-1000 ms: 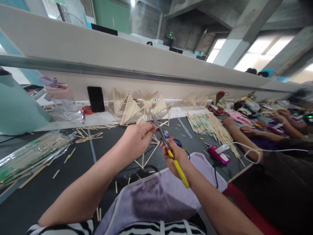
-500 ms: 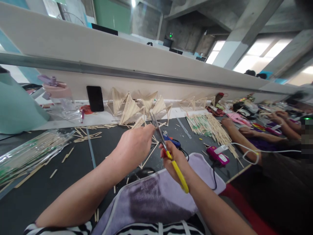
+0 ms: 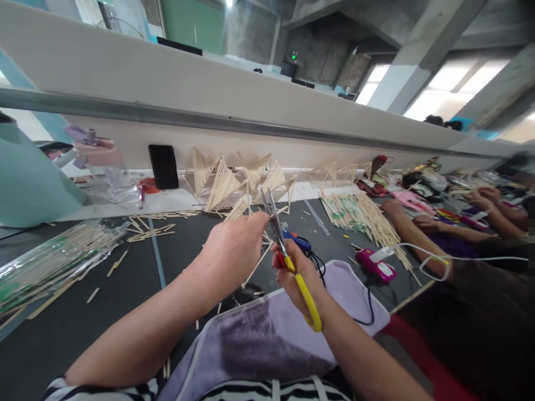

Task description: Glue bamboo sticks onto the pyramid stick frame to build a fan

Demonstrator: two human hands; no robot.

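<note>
My right hand [image 3: 298,273] is wrapped round a pair of scissors [image 3: 303,289] with yellow handles, blades pointing up and away from me, their tips apart. Beside the blades, my left hand [image 3: 232,245] is closed in a pinch. A short end of a thin wooden stick [image 3: 283,210] shows past the blades, in line with the left fingertips; the rest is hidden. Behind the hands stands a fan-like model of wooden sticks [image 3: 223,186]. A blue glue gun [image 3: 298,241] lies just beyond my right hand.
A bag of sticks [image 3: 62,259] lies at left, near a phone [image 3: 163,167] and pink bottle [image 3: 98,156]. More sticks [image 3: 359,214] and a magenta power strip [image 3: 376,266] lie at right. A co-worker's arm [image 3: 399,220] rests there. A lilac cloth [image 3: 334,289] covers the near edge.
The scissor blades have spread wider at the tips. My left hand has shifted slightly to the right, still pinched beside them.
</note>
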